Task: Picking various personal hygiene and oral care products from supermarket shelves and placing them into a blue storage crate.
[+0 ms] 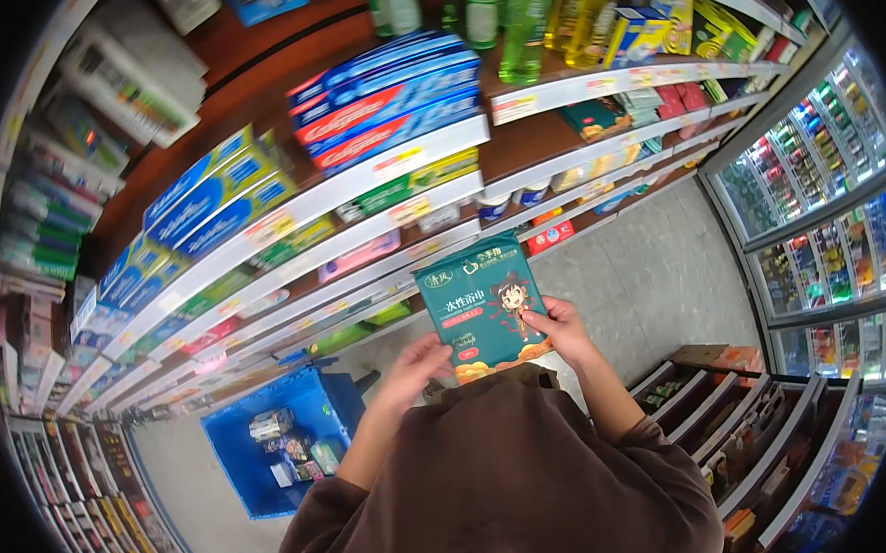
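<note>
A flat dark-green bath towel packet (480, 310) with a cartoon figure on its front is held up before my chest, its face turned toward me. My right hand (564, 332) grips its right edge, thumb lying across the front. At the lower left corner, the closed fingers of my left hand (423, 366) pinch the packet's edge. The fingers behind the packet are hidden. Ahead of it runs a store shelf with stacked toothpaste boxes (389, 99). A similar dark-green packet (595, 118) lies on a shelf farther right.
A blue bin (347, 402) with several packaged goods inside stands on the floor at left. Green and yellow bottles (525, 27) line the upper shelf. Glass-doored drink coolers (807, 157) stand at right, and a low tiered rack (741, 421) is near my right elbow.
</note>
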`<control>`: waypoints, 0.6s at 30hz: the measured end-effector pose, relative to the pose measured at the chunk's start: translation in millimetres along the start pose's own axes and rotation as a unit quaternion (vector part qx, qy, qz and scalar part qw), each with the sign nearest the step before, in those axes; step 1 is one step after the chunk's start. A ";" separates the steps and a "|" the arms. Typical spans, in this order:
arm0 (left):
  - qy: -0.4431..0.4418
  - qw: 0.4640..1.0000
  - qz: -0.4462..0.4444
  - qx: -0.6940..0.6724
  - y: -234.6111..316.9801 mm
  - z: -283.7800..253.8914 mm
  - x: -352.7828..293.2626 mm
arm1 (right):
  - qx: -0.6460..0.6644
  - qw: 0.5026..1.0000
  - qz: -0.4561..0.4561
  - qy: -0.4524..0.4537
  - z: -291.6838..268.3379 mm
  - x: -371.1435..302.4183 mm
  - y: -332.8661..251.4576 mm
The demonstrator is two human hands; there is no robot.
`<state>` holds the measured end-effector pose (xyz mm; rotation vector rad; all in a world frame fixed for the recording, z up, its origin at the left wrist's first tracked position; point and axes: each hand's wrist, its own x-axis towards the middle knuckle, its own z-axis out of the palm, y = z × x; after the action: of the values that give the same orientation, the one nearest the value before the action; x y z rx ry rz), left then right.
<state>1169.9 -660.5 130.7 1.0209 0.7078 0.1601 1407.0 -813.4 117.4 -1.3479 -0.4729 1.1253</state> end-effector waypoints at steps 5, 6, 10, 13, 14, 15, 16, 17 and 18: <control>-0.004 0.999 0.036 0.017 16.5 87.3 65.7 | 0.143 0.990 -0.016 -0.014 -76.1 15.0 -11.2; -0.012 0.999 0.034 0.027 19.7 101.0 78.2 | 0.256 0.966 -0.031 -0.018 -88.9 19.5 -14.1; 0.044 0.997 0.058 0.022 29.8 156.9 119.5 | 0.227 0.973 -0.029 0.024 -119.3 8.0 -24.6; 0.037 0.997 0.068 0.022 28.0 184.0 142.9 | 0.159 0.979 -0.029 0.123 -128.4 18.0 -32.1; 0.010 0.997 0.051 0.062 26.0 186.4 149.3 | 0.186 0.969 -0.039 0.155 -135.0 25.0 -31.5; -0.013 0.994 0.035 0.101 24.9 187.5 154.9 | 0.215 0.963 -0.059 0.152 -143.9 38.5 -36.1; -0.013 0.994 0.035 0.100 26.4 191.1 156.8 | 0.214 0.963 -0.059 0.152 -153.4 51.5 -47.8; -0.023 0.995 0.050 0.087 27.8 193.5 154.4 | 0.196 0.960 -0.082 0.181 -162.0 66.0 -61.6; -0.033 0.995 0.064 0.074 26.9 193.3 151.2 | 0.177 0.955 -0.106 0.211 -170.5 80.8 -74.8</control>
<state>1409.0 -720.0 145.2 1.2090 0.6006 0.1859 1609.7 -821.9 120.8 -1.1464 -0.0899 0.6784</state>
